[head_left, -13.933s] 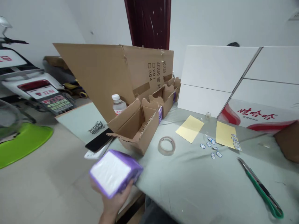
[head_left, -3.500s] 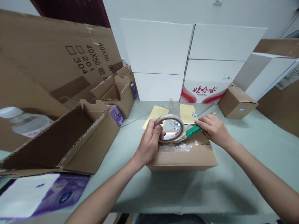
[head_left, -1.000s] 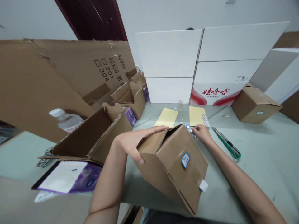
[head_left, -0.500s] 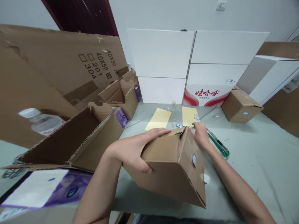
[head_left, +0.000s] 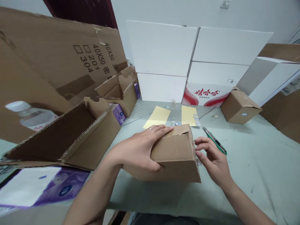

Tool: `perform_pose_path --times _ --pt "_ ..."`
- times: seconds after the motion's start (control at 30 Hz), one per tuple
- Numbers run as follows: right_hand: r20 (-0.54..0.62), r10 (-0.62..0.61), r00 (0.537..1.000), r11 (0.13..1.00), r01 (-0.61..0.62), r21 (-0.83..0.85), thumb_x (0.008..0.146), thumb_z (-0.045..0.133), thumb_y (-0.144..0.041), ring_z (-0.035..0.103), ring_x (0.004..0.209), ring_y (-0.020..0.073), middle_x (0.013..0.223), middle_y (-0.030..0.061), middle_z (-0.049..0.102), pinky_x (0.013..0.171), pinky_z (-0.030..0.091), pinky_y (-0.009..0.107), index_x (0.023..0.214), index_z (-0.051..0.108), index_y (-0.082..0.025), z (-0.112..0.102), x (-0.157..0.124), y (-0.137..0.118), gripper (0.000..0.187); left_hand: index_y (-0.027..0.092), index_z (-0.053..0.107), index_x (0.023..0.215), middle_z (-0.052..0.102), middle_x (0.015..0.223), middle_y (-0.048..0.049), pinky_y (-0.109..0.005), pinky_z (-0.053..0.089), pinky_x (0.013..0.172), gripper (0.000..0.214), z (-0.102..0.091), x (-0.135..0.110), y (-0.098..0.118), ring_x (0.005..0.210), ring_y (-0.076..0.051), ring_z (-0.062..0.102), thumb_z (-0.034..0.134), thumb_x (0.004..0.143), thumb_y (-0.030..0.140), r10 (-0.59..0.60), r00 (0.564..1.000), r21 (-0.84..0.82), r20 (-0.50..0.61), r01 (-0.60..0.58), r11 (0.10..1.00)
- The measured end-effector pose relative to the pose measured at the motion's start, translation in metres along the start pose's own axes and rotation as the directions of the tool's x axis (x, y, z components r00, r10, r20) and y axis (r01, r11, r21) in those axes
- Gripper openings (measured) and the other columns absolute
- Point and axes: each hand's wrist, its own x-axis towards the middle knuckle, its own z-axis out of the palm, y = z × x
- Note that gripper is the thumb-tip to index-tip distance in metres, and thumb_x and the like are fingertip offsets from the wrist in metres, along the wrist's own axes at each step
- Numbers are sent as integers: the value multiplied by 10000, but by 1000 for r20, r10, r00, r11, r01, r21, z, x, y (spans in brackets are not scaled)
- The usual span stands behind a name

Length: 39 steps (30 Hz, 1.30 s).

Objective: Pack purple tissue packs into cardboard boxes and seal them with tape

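My left hand [head_left: 142,148] grips a closed brown cardboard box [head_left: 174,170] from its left side. The fingers lie over the top and the thumb presses on the near side. At the box's right end is my right hand [head_left: 212,156], fingers loosely bent and apart, with the tips at or close to that end face. A small whitish piece [head_left: 198,162] shows under the right thumb; I cannot tell whether the hand touches it. Beyond this hand lies a green utility knife [head_left: 215,141]. Two yellow sheets [head_left: 157,117] lie behind the box, the right one bearing small stickers [head_left: 196,120].
Open cardboard trays [head_left: 93,145] stand at left, beside a plastic bottle [head_left: 30,115] and a purple tissue pack [head_left: 67,187]. White boxes [head_left: 164,47] form a wall at the back. Another small brown box [head_left: 240,107] sits at back right.
My right hand has come nearer from the box's far right corner to its right end. The box has turned and tipped, so its labelled end no longer shows. My left hand still holds it.
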Motion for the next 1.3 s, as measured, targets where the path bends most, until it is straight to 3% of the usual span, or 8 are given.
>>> perform_pose_path --times 0.17,0.27,0.4,0.53,0.73,0.97,1.13,1.3 --pt "-110 146 983 976 -162 -147 1027 391 -461 644 980 211 1028 86 643 856 548 396 828 594 -195 -6 34 60 389 234 265 1555 341 1610 -105 -535 303 1207 1072 -2 -7 -10 1479 -381 310 754 607 340 -24 999 -4 34 24 1000" --pt "-138 221 966 927 -252 -279 973 576 -397 637 1042 217 1128 79 655 903 539 435 1053 647 -159 -2 55 104 261 237 274 1551 319 1625 -101 -531 260 1225 1104 -8 -11 -25 1492 -392 286 754 558 281 11 995 -70 99 -4 998" --pt "-140 257 956 875 -292 -386 959 616 -371 624 1107 230 1288 89 611 943 532 463 1247 603 -185 14 63 133 344 253 267 1550 320 1626 -95 -532 287 1209 1107 -14 -11 -34 1473 -404 319 770 566 315 -37 997 -107 71 44 993" --pt "-94 207 974 897 -228 -379 921 637 -329 577 1154 291 1269 151 587 981 485 519 1261 583 -150 13 53 119 388 271 279 1548 338 1615 -83 -530 309 1197 1097 -15 -9 -32 1457 -402 345 781 577 360 -65 997 -123 39 70 990" --pt "238 -35 971 990 66 -121 960 477 -257 652 913 191 1073 85 636 777 574 335 1130 627 -247 -15 4 58 227 273 277 1550 331 1616 -68 -503 323 1194 1089 -16 -6 -35 1454 -390 350 780 593 402 -94 995 -146 31 98 984" --pt "232 -228 946 972 234 -2 934 562 -151 626 1042 170 1083 52 617 891 531 307 1082 656 -305 -15 -17 34 234 259 283 1547 356 1601 -73 -492 308 1201 1084 -15 -6 -32 1447 -378 360 778 591 392 -71 997 -123 30 74 990" --pt "215 -190 958 979 200 -25 959 566 -257 658 961 181 1005 59 648 828 552 315 957 679 -263 -17 -13 36 113 266 272 1551 340 1607 -69 -497 300 1204 1090 -13 -9 -30 1450 -377 353 767 588 388 -91 995 -128 32 94 987" --pt "124 28 992 966 5 -257 1016 440 -391 668 933 214 993 113 659 798 563 367 773 626 -188 -12 8 83 368 253 240 1561 284 1637 -86 -526 243 1225 1120 -13 -10 -30 1483 -386 293 773 583 372 -100 994 -113 53 106 988"
